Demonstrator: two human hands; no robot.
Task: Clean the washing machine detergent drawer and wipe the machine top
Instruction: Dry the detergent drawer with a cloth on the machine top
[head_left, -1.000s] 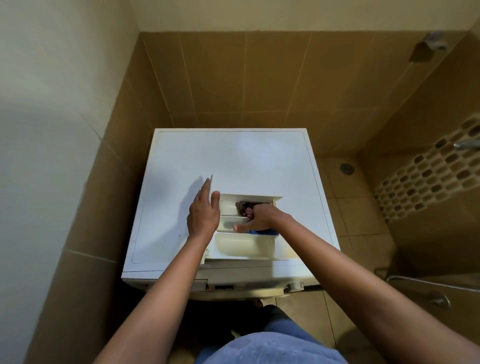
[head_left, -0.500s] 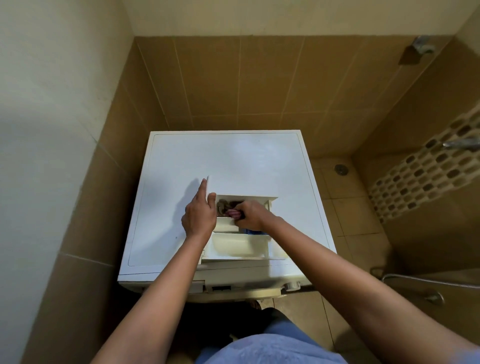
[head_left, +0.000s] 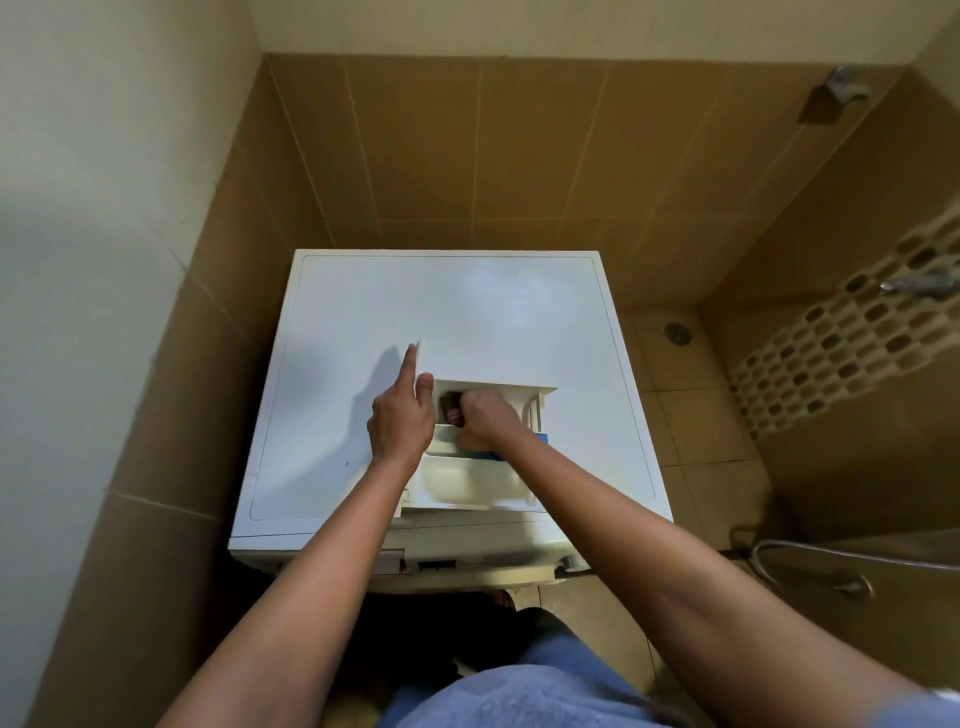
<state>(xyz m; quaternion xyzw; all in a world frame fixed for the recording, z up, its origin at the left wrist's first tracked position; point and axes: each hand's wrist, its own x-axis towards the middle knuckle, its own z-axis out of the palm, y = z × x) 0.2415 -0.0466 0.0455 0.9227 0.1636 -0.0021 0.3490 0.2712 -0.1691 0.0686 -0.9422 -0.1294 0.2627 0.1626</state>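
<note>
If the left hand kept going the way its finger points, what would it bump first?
Likely the brown tiled wall; the left hand, holding the lid, points back across the machine top, though depth is unclear.

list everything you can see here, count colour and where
washing machine: one, white, in the tiled corner
detergent drawer: one, off-white, at the machine top's front half
panel: one, white, upright by the drawer's left side
cloth: one, brown and pink, in the drawer's back compartment
blue part: one, under the right wrist, cannot tell what
floor drain: one, grey, right of the machine
hose: one, metal, lower right
tap: one, metal, right wall
left hand: holds the panel
right hand: fingers curled round the cloth
</note>
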